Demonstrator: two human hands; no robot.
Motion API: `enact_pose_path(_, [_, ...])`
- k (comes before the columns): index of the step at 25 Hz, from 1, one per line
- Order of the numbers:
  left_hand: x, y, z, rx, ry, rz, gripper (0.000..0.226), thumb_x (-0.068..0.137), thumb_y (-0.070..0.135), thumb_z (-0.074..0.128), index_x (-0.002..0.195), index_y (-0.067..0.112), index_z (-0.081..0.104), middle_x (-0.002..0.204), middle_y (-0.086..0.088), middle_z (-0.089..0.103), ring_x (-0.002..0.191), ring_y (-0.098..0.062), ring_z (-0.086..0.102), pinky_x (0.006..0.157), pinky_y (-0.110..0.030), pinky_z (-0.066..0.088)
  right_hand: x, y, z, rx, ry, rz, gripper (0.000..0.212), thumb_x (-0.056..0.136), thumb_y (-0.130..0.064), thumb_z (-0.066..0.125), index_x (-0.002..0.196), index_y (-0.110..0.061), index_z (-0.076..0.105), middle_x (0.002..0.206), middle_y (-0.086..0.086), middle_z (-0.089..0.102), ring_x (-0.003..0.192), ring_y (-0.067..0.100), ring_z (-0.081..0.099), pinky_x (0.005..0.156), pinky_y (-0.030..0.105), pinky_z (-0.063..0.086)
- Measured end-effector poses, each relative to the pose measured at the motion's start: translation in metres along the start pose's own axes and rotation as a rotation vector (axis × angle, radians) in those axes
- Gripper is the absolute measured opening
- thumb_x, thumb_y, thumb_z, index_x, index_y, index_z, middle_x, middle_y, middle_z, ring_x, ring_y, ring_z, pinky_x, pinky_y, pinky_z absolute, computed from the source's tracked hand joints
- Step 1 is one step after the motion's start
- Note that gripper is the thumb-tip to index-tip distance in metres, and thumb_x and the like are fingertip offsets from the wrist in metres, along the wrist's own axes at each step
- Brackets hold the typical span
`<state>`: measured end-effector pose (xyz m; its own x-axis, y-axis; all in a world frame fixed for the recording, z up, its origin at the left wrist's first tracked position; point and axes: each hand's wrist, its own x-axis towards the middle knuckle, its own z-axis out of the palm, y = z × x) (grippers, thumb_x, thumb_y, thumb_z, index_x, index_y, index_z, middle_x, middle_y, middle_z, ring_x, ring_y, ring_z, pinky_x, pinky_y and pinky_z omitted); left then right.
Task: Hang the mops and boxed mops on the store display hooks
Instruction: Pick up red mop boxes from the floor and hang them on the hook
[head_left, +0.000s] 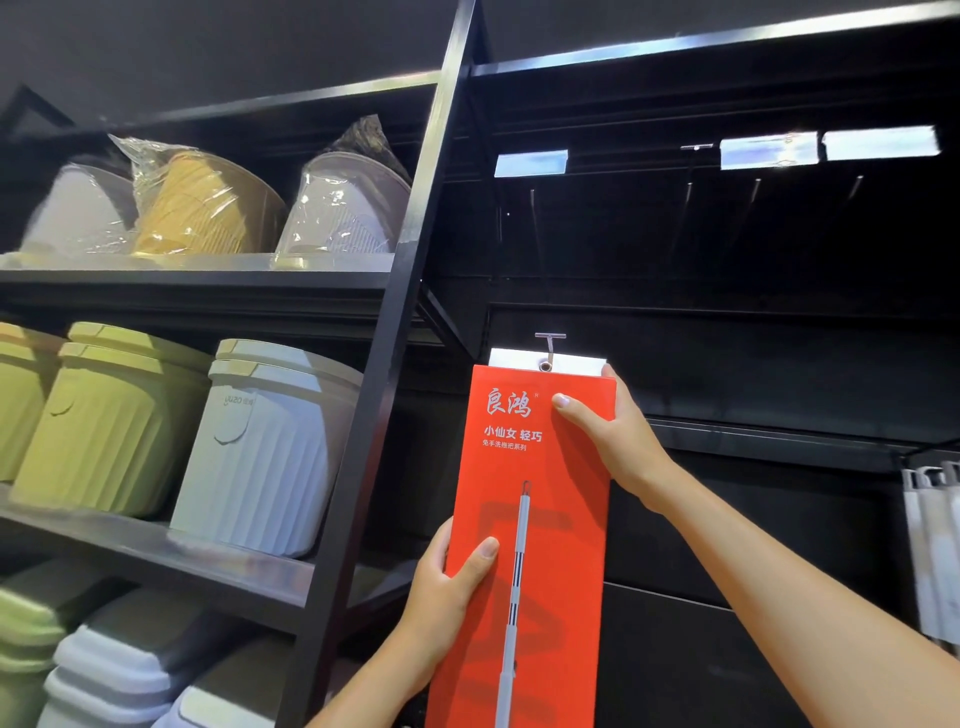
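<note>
A tall red boxed mop stands upright against the dark display panel. Its white top tab has a hole that sits over the tip of a metal display hook. My right hand grips the box's upper right edge, thumb on the front. My left hand holds the box's left edge lower down, thumb across the front. More bare hooks stick out of the upper rail.
A black shelf post runs just left of the box. Shelves at left carry green and grey bins and wrapped basins. White hanging items are at the far right edge. Price-tag holders line the upper rail.
</note>
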<state>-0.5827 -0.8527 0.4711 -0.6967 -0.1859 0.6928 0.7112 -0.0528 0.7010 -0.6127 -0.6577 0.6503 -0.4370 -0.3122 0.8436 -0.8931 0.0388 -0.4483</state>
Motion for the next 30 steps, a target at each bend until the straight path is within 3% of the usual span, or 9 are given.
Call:
enact_pose_path(12, [0.001,-0.013,-0.004,-0.013,-0.015,-0.049,0.069,0.067,0.065,0.080,0.127,0.034,0.067,0.118,0.007,0.079,0.110,-0.015,0.075,0.105,-0.047,0.056,-0.006,0.014,0.001,-0.023,0.021,0.061,0.062,0.075,-0.070,0.077,0.125,-0.040,0.054,0.116,-0.007,0.077,0.103,0.017,0.078,0.096,0.053,0.060])
enact_pose_path(30, [0.035,-0.052,0.000,-0.038,-0.034,-0.145,0.069,0.068,0.066,0.081,0.127,0.033,0.067,0.115,0.006,0.079,0.106,-0.017,0.077,0.101,-0.047,0.059,0.014,0.056,0.000,-0.082,0.034,0.141,0.043,0.089,-0.056,0.075,0.122,-0.037,0.055,0.115,-0.006,0.077,0.100,0.017,0.078,0.094,0.053,0.061])
